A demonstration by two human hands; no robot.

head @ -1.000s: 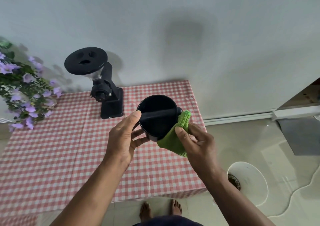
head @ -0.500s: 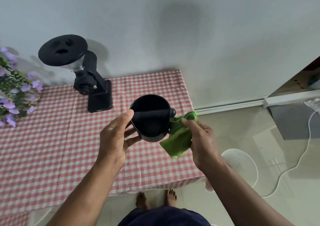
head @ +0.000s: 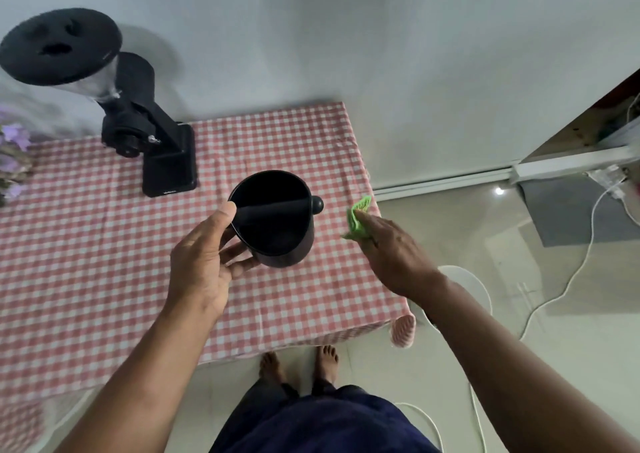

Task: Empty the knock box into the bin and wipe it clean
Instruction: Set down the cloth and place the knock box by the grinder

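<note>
My left hand [head: 204, 269] holds the black knock box [head: 277, 230] above the table, tilted so its open mouth faces me; a black bar crosses the mouth and the inside looks dark and bare. My right hand [head: 391, 248] is to the right of the box, apart from it, palm down, with a green cloth [head: 358, 217] bunched under its fingers near the table's right edge. The white bin [head: 478, 289] stands on the floor beyond the table's right front corner, mostly hidden by my right forearm.
A black coffee grinder [head: 152, 140] stands at the back of the table with the pink checked tablecloth [head: 86, 244]. Purple flowers [head: 14, 151] sit at the far left. A white cable [head: 568, 279] runs across the floor on the right. My bare feet [head: 298, 366] are below the table edge.
My right hand has pulled the green cloth away from the knock box's side and moved it right. The view has shifted right, pushing the grinder and flowers left.
</note>
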